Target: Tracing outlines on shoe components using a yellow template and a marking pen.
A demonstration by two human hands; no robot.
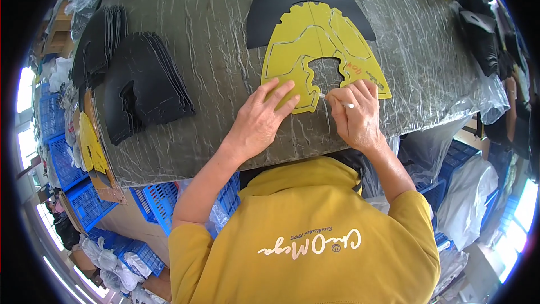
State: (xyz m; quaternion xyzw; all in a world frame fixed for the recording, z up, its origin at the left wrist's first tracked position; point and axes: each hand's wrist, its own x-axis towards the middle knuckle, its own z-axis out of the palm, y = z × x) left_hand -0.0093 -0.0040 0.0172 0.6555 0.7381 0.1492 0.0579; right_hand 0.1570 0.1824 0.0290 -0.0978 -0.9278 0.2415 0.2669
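A yellow arch-shaped template (pixel 306 34) with a notched edge and dark drawn outlines lies on the table, over a black sheet piece (pixel 260 22) that shows beyond its far end. My left hand (pixel 260 121) rests on the template's near left part, fingers spread and pressing it down. In my right hand (pixel 358 115) is a slim white pen (pixel 349 105), gripped between thumb and fingers. Its tip points left, at the near inner edge of the template's cutout. The part of the pen inside the fingers is hidden.
On the left lie stacks of black cut pieces, one nearer stack (pixel 157 76) and one farther stack (pixel 100 39). The table (pixel 216 50) has a wrinkled, plastic-like cover. Blue crates (pixel 90 205) stand below its near left edge, and plastic bags (pixel 469 200) hang at lower right.
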